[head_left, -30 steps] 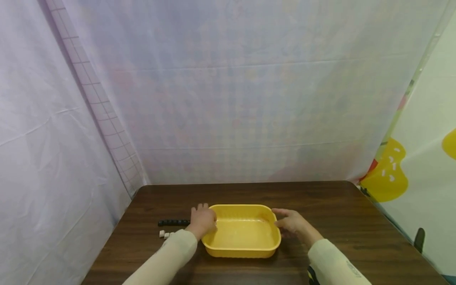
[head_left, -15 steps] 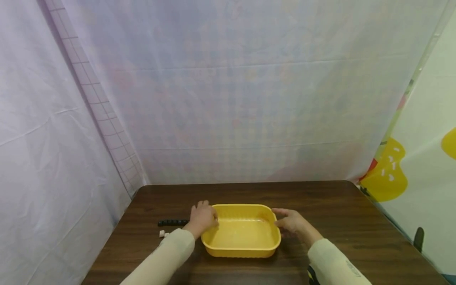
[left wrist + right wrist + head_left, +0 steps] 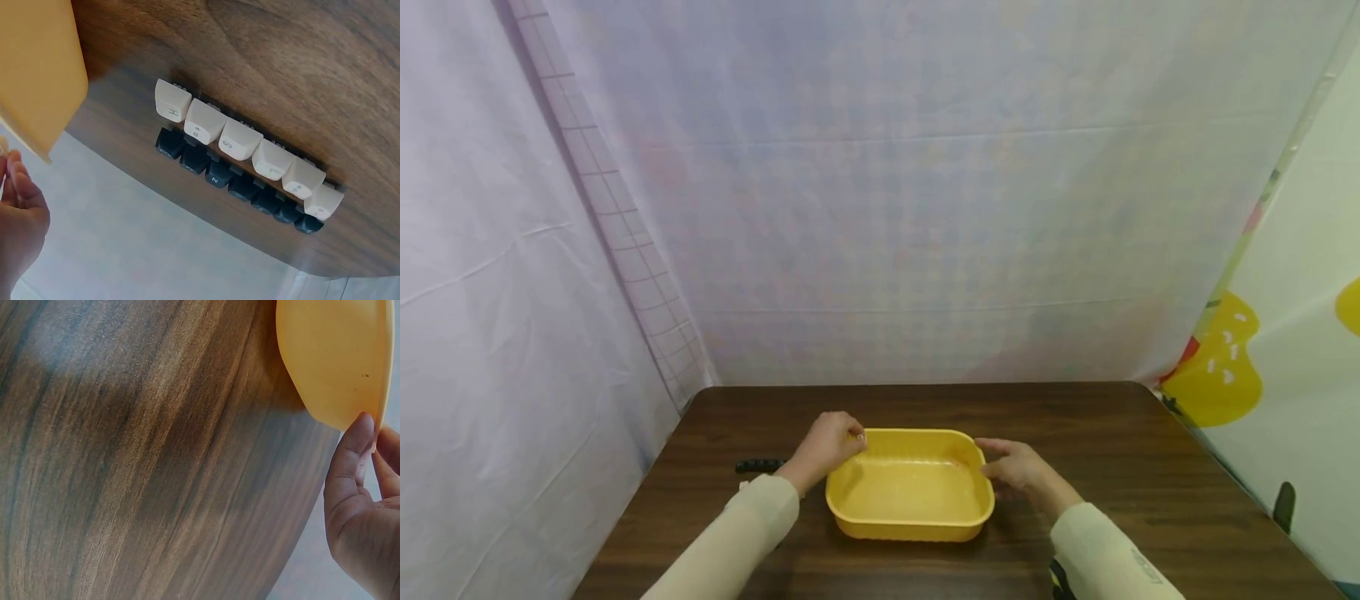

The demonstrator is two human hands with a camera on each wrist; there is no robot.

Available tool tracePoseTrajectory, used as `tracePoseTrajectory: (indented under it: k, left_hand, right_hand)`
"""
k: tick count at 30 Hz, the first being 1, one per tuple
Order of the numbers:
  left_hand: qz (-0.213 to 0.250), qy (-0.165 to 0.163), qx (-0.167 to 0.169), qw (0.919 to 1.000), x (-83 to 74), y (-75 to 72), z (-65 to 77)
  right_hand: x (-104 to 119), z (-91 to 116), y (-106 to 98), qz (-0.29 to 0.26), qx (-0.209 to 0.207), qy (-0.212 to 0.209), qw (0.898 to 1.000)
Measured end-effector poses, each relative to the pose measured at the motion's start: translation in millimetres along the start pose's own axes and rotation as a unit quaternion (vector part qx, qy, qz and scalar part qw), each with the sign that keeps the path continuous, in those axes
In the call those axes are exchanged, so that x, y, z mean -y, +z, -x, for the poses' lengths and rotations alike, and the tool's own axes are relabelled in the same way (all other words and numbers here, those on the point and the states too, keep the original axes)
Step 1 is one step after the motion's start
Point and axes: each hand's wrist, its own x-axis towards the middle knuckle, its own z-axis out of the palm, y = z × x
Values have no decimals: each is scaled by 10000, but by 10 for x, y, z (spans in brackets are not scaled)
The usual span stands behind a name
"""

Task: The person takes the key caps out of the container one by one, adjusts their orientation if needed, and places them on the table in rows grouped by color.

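A yellow plastic basin (image 3: 910, 492) stands on the table. My left hand (image 3: 829, 443) is over its far left corner, pinching a small pale keycap (image 3: 4, 145) that the fingers mostly hide. On the basin's right side, my right hand (image 3: 1017, 468) grips the rim between thumb and fingers; the right wrist view has the thumb (image 3: 357, 434) against the basin wall. Left of the basin lie a row of white keycaps (image 3: 240, 139) and, beside it, a row of black keycaps (image 3: 217, 173). Letters show on some of them. In the head view the left forearm covers most of the white row.
The dark wood-grain table (image 3: 1075, 417) extends around the basin on all sides. Pale cloth sheets (image 3: 925, 250) hang behind it and at the left. A white sheet with yellow shapes (image 3: 1217, 375) hangs on the right.
My left hand has moved up and away from the basin's left side to its far left corner, fingertips now drawn together. The right hand stays at the rim.
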Motion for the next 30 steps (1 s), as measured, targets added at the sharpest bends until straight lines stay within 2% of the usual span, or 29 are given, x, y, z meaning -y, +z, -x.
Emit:
tracePoseTrajectory:
  k: [5,11,15,21,30]
  left_hand:
    - [294,-246,111,9992,-2,-5,-1]
    - [966,-390,62,9945,36,-31,30]
    - [1156,-431,-107,9923,79,-78,43]
    - [1417,-986,-324,9844,167,-168,84]
    - [1467,-1384,-970,9746,456,-363,306]
  right_hand:
    - [-6,-2,-5,5,19,-21,10000]
    - [-2,2,-5,2,27,-26,10000]
    - [2,5,-3,7,29,-32,10000]
    - [-2,7,2,47,-16,-76,10000]
    - [1,7,3,102,-63,-61,9999]
